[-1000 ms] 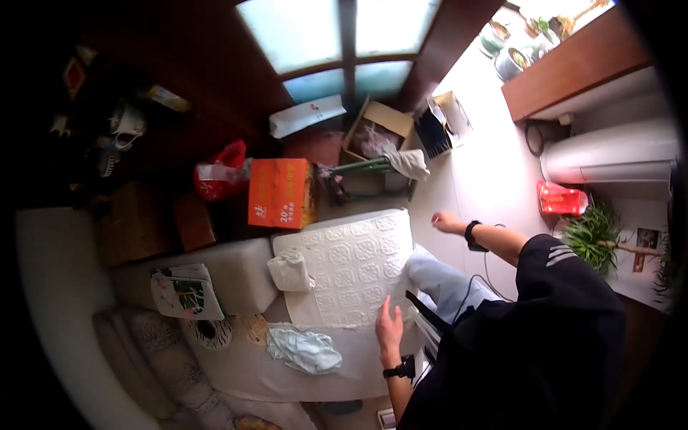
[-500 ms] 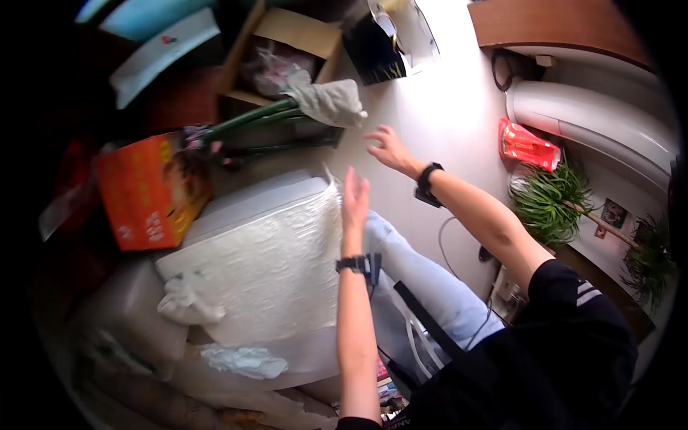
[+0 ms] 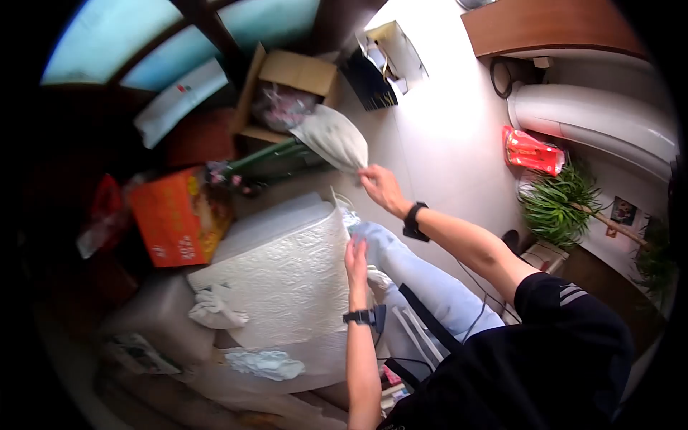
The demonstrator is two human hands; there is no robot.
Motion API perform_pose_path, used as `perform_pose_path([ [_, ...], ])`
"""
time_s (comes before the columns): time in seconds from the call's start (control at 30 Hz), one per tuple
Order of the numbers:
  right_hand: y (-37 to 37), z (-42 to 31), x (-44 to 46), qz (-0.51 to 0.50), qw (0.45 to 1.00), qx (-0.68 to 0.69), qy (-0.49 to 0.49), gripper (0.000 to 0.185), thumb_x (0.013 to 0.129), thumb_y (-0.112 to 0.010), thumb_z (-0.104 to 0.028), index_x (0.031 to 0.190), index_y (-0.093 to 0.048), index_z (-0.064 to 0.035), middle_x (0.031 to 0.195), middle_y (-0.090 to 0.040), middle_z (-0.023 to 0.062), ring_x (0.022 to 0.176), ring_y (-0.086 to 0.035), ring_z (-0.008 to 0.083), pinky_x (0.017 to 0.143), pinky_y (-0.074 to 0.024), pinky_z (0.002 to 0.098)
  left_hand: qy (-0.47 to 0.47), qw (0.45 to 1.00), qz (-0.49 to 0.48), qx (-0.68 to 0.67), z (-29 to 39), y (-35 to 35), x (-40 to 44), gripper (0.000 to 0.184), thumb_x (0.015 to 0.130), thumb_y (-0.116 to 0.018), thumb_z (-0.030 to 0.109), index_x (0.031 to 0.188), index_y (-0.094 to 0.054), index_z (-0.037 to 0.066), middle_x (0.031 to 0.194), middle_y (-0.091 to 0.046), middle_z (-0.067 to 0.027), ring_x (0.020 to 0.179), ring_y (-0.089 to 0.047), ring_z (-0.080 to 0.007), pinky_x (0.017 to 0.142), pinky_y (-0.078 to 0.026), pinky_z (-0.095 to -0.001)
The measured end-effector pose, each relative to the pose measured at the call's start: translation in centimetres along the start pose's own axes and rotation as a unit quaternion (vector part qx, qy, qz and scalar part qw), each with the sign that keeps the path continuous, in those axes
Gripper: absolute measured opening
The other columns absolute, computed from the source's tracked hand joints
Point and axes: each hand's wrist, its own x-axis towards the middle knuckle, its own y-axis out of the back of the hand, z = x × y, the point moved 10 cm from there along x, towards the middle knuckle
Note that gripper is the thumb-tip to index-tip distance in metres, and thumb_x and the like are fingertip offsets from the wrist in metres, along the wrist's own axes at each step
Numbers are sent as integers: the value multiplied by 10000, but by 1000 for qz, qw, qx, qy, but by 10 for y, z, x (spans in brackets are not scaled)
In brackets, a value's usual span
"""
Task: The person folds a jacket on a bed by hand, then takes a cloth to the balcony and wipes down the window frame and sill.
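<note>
My right hand [image 3: 384, 189] pinches the lower corner of a pale grey cloth [image 3: 335, 140], which is stretched out from the end of green poles [image 3: 261, 159]. My left hand [image 3: 356, 259] is beside the right edge of a white quilted cover [image 3: 287, 276], near my knee; its fingers point up, and whether they hold the edge is unclear. The cover lies over a grey padded seat [image 3: 269, 226].
An orange box [image 3: 172, 217] stands left of the seat. Behind are an open cardboard box [image 3: 294, 75] and a black bag [image 3: 371, 80]. A crumpled white cloth [image 3: 215, 307] and a light blue cloth [image 3: 265, 364] lie nearer. Right are a red bag [image 3: 532, 152] and a plant [image 3: 559, 204].
My right hand has reached the grey cloth, taken hold of its corner and drawn it out. My left hand has moved to the cover's right edge. The view has shifted towards the poles.
</note>
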Motion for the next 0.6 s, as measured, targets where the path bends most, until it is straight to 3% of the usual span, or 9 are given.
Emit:
perform_pose_path([
  [0.03,12,-21,-16,-3,1000,30,-3,227,854,-595,-174,970,-717,-23,927,-661,156,838,-645,304,762,-506,380,-8,999,8,51,16,3,-30,444,992,-533,270,1381,-460,68,1230,-602,-108,1098,-584,-170,938,-442,-314],
  [0.17,47,-81,-76,-74,987,128,-60,249,865,-624,-223,949,-720,-9,875,-693,124,797,-653,192,740,-517,333,-27,998,12,56,67,-1,-108,485,1023,-428,369,1390,-449,53,1284,-593,-152,1161,-587,-231,968,-437,-365],
  [0.23,56,-113,-110,-146,974,163,-54,267,867,-638,-252,926,-719,-4,780,-693,106,729,-635,137,690,-514,316,-5,1000,0,23,51,11,-119,555,1023,-402,415,1421,-405,27,1288,-582,-166,1187,-569,-247,991,-441,-367],
  [0.27,63,-129,-123,-182,967,174,-30,278,867,-646,-268,915,-719,-5,736,-689,96,700,-624,115,667,-511,310,55,998,11,-24,35,20,-117,610,1003,-395,494,1406,-420,36,1307,-570,-180,1213,-553,-272,1002,-438,-404],
  [0.33,83,-159,-159,-165,968,187,0,313,852,-675,-320,850,-703,-8,677,-657,70,642,-592,104,616,-494,310,87,988,26,-123,64,-3,-159,687,958,-414,587,1356,-450,27,1257,-593,-150,1194,-558,-288,1000,-440,-432],
  [0.43,110,-188,-225,-263,942,202,51,361,826,-707,-369,783,-670,-13,650,-627,51,625,-566,104,583,-472,313,45,968,-38,-243,60,-9,-200,567,962,-475,491,1270,-515,16,1162,-621,-126,1100,-588,-277,993,-452,-427],
  [0.5,130,-194,-271,-293,940,157,72,382,824,-688,-401,800,-668,-21,653,-622,80,613,-571,155,588,-473,343,-20,951,-66,-302,48,-2,-189,473,962,-508,424,1198,-562,18,1127,-630,-119,1055,-597,-266,983,-461,-426],
  [0.53,144,-191,-287,-300,941,127,89,393,824,-679,-417,809,-666,-25,654,-619,94,606,-573,181,590,-473,358,-35,955,-24,-293,53,-9,-212,304,953,-548,295,1089,-605,29,1091,-640,-111,1032,-601,-248,963,-471,-426],
  [0.6,148,-169,-314,-299,936,126,138,349,825,-712,-386,786,-659,-44,647,-607,44,619,-544,107,574,-456,309,-63,936,13,-347,35,2,-222,236,922,-584,217,1063,-610,30,1087,-644,-119,1032,-602,-238,961,-470,-424],
])
